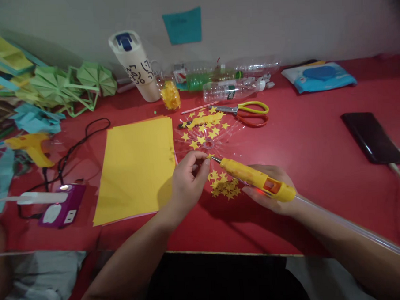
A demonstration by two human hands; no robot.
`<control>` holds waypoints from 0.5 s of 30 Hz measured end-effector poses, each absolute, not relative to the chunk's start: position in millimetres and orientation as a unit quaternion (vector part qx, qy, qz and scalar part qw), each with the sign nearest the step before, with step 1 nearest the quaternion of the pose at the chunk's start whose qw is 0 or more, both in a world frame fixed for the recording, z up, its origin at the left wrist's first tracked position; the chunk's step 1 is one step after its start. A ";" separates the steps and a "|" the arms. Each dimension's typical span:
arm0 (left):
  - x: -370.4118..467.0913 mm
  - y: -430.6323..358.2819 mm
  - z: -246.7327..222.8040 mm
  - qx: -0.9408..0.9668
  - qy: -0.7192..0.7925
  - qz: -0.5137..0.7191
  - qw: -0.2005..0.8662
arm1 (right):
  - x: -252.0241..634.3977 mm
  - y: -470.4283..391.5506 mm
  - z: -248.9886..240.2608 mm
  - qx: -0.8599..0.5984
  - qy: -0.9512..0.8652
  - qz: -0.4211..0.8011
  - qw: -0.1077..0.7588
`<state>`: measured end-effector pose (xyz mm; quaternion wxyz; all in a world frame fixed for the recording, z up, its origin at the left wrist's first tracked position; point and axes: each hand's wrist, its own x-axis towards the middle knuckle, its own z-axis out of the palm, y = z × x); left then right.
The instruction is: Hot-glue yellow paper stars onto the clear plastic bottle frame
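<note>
My right hand (271, 189) grips a yellow glue gun (256, 178) with its nozzle pointing left. My left hand (188, 179) pinches a small yellow paper star (209, 156) right at the nozzle tip. A pile of yellow stars (224, 186) lies on the red table (305, 136) under the gun. More stars (204, 125) are spread on a clear plastic piece just beyond. A stack of yellow paper sheets (136, 168) lies left of my left hand.
Scissors (248, 112) and clear plastic bottles (232, 89) lie behind the stars, with a white tumbler (136, 66) and a small jar of yellow bits (170, 96). A black phone (373, 138) on a cable is at right, a wipes pack (318, 76) far right. Power strip (61, 209), second glue gun (34, 148) and green paper crafts (67, 85) crowd the left.
</note>
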<state>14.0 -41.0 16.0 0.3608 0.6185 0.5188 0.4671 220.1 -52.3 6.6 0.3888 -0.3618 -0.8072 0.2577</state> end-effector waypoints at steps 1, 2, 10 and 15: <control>14.1 -41.1 16.0 0.619 0.519 0.467 0.360 | 220.4 -52.2 7.5 -0.361 -0.811 0.264 0.377; 14.1 -41.2 15.9 0.619 0.520 0.466 0.359 | 220.8 -52.0 8.8 -0.359 -0.816 0.272 0.362; 14.6 -40.8 16.5 0.619 0.520 0.465 0.361 | 218.5 -52.8 5.9 -0.372 -0.814 0.246 0.373; 14.1 -40.7 15.6 0.622 0.520 0.466 0.353 | 217.8 -53.4 2.5 -0.354 -0.816 0.230 0.393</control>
